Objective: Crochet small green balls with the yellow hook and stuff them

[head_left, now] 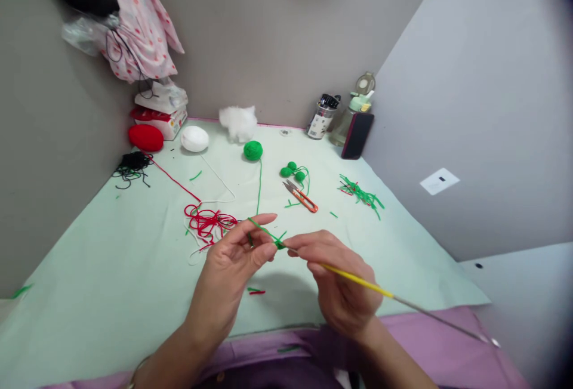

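Between thumb and fingers, my left hand (235, 264) pinches a small green crochet piece (280, 244). Green yarn (259, 189) runs over its raised index finger and back to a green yarn ball (253, 150). My right hand (342, 275) is closed around a crochet hook (358, 280) with a yellow grip and a long metal shaft. The hook's tip meets the green piece, partly hidden by my fingers. Beyond my hands lie orange-handled thread snips (302, 197) and small green crocheted balls (299, 176) with yarn tails.
Tangled red yarn (208, 225) lies left of my hands. Farther back are red (146, 137) and white (195, 138) yarn balls, white stuffing (239, 123), a pen holder (320, 120), a bottle (347, 120) and a phone (357, 135). Green scraps (360, 193) lie at right.
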The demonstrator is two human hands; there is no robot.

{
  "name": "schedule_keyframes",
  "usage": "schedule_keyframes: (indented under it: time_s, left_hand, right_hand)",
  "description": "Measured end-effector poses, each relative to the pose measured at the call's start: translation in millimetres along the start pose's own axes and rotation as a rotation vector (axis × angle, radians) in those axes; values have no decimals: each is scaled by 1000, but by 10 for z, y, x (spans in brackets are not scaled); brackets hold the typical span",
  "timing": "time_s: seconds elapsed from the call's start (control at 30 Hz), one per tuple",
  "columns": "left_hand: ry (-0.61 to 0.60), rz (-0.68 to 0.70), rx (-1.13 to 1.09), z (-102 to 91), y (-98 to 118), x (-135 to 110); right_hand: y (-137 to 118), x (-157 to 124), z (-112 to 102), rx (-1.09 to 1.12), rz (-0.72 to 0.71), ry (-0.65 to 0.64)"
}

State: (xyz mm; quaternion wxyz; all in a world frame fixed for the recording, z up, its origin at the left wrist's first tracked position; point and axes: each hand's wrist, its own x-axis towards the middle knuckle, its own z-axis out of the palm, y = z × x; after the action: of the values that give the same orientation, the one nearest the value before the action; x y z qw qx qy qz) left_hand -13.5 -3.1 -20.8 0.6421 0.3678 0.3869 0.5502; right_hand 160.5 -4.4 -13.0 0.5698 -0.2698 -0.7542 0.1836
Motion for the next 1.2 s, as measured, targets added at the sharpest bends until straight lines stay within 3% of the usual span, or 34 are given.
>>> schedule_keyframes:
  time_s: [0.1,0.2,0.3,0.37,0.43,0.53,0.6,0.7,0.8,0.9,1.0,1.07,1.2]
  left_hand:
    - [21,1,24,-1,-39,-21]
    - [33,10,-10,27,-39,-48]
    - [-17,-128,-158,58,20,-42]
    - [-67,-269,-276,62,75,-20]
    - [-82,-322,-336,57,119,-2]
    - [-52,-254,-266,58,135,-5]
    - [-49,-204,-176,73,112,-22]
    - [-45,-140,-102,105,67,-40]
    - [-7,-92,-117,128,51,-30]
    - [-37,-204,-239,114,60,4]
    - [-79,-328,-362,74,64,31]
    - [-49,-306,-364,65,62,31]
    - [-46,-198,-223,107,60,-3]
  right_hand:
    - [-3,-6,12,-126,-87,-16]
    - [-17,-13,39,-400,-180,-82]
    - [-29,-20,57,-564,-259,-95]
    - [-20,-19,57,-422,-179,-30]
    - [2,-7,55,-150,17,71]
    - [36,31,71,218,266,178]
    - [43,54,98,318,307,157]
    - [31,47,135,265,294,115]
    - [19,-21,132,30,179,82]
    - [27,-70,88,-155,50,18]
    - [45,-37,46,-19,162,133]
    - [56,5,43,175,292,227]
    - [76,45,96,377,403,163]
